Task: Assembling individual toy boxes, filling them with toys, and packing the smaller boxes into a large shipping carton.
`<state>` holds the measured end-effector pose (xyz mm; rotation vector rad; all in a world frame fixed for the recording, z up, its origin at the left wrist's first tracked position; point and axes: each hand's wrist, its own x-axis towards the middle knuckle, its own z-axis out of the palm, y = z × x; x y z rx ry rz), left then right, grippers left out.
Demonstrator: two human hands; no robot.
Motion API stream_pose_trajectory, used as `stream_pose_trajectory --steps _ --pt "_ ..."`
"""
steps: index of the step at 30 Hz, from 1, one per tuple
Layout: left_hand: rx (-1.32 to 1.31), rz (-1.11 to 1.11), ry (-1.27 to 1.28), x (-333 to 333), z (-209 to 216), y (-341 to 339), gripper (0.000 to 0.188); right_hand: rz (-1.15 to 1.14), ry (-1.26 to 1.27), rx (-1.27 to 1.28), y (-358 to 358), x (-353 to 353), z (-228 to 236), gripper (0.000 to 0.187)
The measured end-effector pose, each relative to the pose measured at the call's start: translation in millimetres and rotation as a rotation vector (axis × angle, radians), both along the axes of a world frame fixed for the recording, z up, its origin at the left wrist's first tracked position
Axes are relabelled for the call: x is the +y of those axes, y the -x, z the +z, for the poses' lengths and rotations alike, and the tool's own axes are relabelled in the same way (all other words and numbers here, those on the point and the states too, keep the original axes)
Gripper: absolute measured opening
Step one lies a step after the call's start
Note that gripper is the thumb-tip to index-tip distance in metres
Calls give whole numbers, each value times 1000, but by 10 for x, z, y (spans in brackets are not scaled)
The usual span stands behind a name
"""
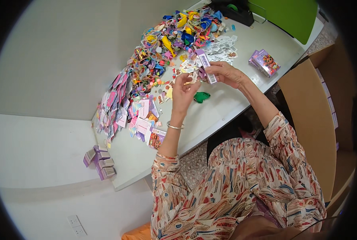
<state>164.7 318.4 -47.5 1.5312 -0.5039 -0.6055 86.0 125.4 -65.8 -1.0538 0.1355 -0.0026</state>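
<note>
My right hand (226, 74) grips a slim purple-and-white box (205, 64), tilted above the white table. Just beside the box's lower end is a small purple piece (202, 73); I cannot tell whether it is inside or outside the box. My left hand (182, 94), with a bangle at its wrist, is close to the box. Its fingers are curled in toward the thumb, and what they hold is too small to make out. Below the box lies a green balloon (201, 97). Small printed cut-outs (192, 64) are scattered behind my hands.
A long heap of colourful trinkets (146, 60) lines the wall side, with stacked packets (114, 98) at its left end. Filled purple boxes (265, 63) lie at right; more boxes (100, 162) stand at the left corner. A large carton (310, 120) is beside me. A black tape dispenser (236, 14) sits far back.
</note>
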Motion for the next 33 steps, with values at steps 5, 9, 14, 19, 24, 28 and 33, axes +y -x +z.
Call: stream_pose_trajectory --steps 5,9,14,19,24,28,33 --pt "-777 105 -174 -107 19 145 32 3 -9 -13 38 26 10 48" --pt "-951 93 -155 -183 -36 96 26 32 -37 -53 62 45 -6 47" --pt "-584 119 -113 -250 -124 62 18 82 -53 -57 144 46 40 47" --pt "-529 57 -73 -266 -94 66 12 123 -53 -61 169 -8 -25 46" --pt "-228 -21 79 -181 -197 -56 8 71 -133 -37 130 46 -43 44" --pt "168 -22 246 -103 -55 -60 10 65 -108 -10 141 37 -6 43" --pt "454 -119 330 -54 182 12 17 25 -86 -7 174 37 -25 46"
